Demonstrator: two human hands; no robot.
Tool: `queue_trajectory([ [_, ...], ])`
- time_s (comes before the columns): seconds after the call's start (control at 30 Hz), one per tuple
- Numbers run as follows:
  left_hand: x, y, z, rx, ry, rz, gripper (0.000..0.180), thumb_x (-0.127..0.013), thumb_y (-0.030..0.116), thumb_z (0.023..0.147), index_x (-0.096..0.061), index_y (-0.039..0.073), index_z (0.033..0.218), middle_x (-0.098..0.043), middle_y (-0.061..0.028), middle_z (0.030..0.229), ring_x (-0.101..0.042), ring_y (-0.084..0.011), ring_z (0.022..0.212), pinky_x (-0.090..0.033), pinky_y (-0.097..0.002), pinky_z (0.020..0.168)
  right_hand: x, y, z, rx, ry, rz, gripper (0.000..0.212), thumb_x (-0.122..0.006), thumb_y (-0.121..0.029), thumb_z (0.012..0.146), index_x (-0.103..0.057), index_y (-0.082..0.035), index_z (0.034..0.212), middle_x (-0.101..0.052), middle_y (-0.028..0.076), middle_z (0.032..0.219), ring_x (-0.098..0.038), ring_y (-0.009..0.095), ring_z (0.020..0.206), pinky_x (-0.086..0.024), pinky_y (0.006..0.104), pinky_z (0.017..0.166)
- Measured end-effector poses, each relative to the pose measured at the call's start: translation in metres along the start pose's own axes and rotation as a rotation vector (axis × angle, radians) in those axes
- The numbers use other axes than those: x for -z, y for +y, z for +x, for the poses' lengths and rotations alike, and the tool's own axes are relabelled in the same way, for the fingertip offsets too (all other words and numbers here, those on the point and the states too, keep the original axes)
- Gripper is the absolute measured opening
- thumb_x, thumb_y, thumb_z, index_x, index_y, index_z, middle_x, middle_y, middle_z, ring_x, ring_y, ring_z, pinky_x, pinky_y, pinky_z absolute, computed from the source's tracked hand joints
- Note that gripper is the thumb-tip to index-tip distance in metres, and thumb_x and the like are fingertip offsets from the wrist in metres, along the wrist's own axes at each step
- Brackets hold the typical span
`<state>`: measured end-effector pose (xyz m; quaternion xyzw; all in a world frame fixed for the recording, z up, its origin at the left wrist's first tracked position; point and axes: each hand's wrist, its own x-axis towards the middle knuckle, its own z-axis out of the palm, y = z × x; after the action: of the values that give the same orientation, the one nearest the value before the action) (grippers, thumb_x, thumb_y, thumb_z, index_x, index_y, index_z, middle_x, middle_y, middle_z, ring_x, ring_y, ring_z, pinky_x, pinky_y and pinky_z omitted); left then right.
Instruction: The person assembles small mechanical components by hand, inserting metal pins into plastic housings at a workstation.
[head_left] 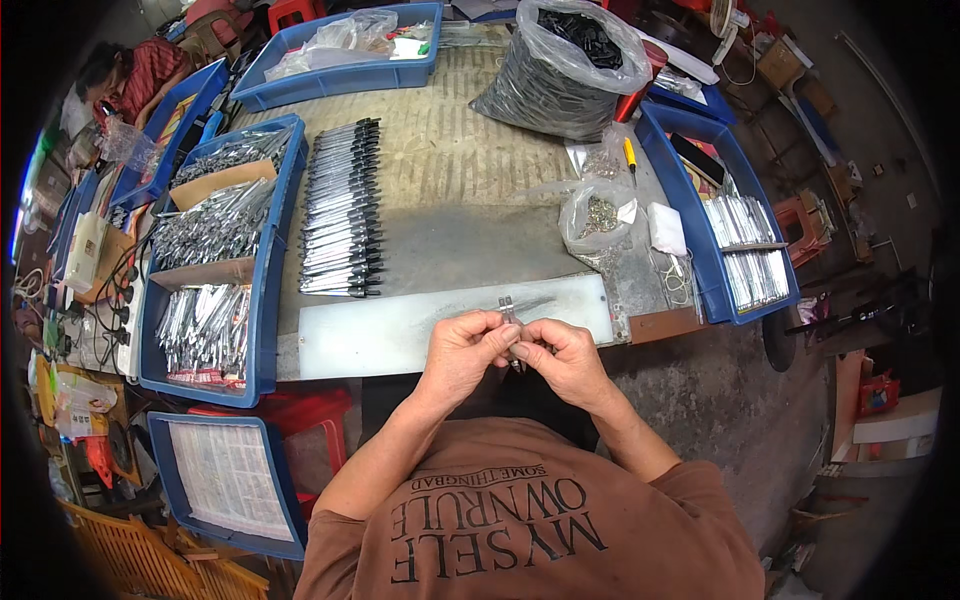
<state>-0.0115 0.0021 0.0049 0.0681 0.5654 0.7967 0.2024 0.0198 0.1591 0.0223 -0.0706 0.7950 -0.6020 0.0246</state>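
Over the near edge of the table, my left hand (462, 350) and my right hand (567, 362) meet with thumbs and fingertips pinched. Both grip slim silver metal pieces (506, 303) whose ends poke out above and below the fingers. The fingers hide their middle, so their exact kind cannot be made out. Just beyond my hands lies a long pale board (400, 325). To the left on the table, a neat column of slim silver pieces with black ends (340, 215) lies side by side.
At left, a blue divided tray (268, 300) holds loose silver parts. A large clear bag (540, 100) of black parts stands at the back, with a smaller bag (595, 215) of tiny metal parts nearer. Another blue tray (715, 290) holds silver strips at right. A person (155, 75) sits far left.
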Motion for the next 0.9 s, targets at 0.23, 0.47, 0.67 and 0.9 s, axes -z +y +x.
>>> queue_trajectory([
  [0.23, -0.0003, -0.0015, 0.0009, -0.010, 0.015, 0.033, 0.012, -0.060, 0.007, 0.083, -0.065, -0.002, 0.089, -0.058, -0.0059, 0.081, -0.057, -0.0099, 0.066, -0.049, -0.0184, 0.056, -0.0003, 0.0021, 0.0013, 0.047, -0.003, -0.101, 0.012, -0.061, -0.009, 0.081, -0.059, 0.002, 0.085, -0.061, 0.010, 0.073, -0.059, 0.017, 0.065, -0.046, 0.0281, 0.057],
  [0.47, 0.0012, -0.0022, 0.0018, -0.012, 0.000, 0.041, 0.013, -0.060, 0.007, 0.083, -0.065, -0.002, 0.090, -0.058, -0.0064, 0.082, -0.057, -0.0101, 0.066, -0.049, -0.0184, 0.057, -0.0016, 0.0022, 0.0024, 0.093, 0.008, -0.165, 0.011, -0.060, -0.007, 0.080, -0.060, 0.002, 0.086, -0.062, 0.012, 0.076, -0.061, 0.020, 0.067, -0.047, 0.0295, 0.059],
  [0.67, 0.0011, -0.0028, 0.0022, -0.027, 0.000, 0.037, 0.012, -0.061, 0.009, 0.083, -0.065, -0.002, 0.087, -0.057, -0.0060, 0.082, -0.057, -0.0109, 0.066, -0.049, -0.0200, 0.057, -0.0019, 0.0001, 0.0024, 0.079, 0.015, -0.160, 0.011, -0.060, -0.007, 0.080, -0.060, 0.003, 0.085, -0.062, 0.012, 0.075, -0.061, 0.020, 0.067, -0.047, 0.0297, 0.058],
  [0.9, 0.0026, -0.0005, 0.0031, -0.036, 0.004, 0.058, 0.011, -0.062, 0.009, 0.082, -0.065, -0.002, 0.081, -0.057, -0.0053, 0.078, -0.056, -0.0106, 0.063, -0.047, -0.0203, 0.056, -0.0005, -0.0013, 0.0035, 0.077, 0.022, -0.180, 0.011, -0.061, -0.008, 0.079, -0.060, 0.002, 0.084, -0.061, 0.012, 0.074, -0.060, 0.021, 0.065, -0.046, 0.0309, 0.057],
])
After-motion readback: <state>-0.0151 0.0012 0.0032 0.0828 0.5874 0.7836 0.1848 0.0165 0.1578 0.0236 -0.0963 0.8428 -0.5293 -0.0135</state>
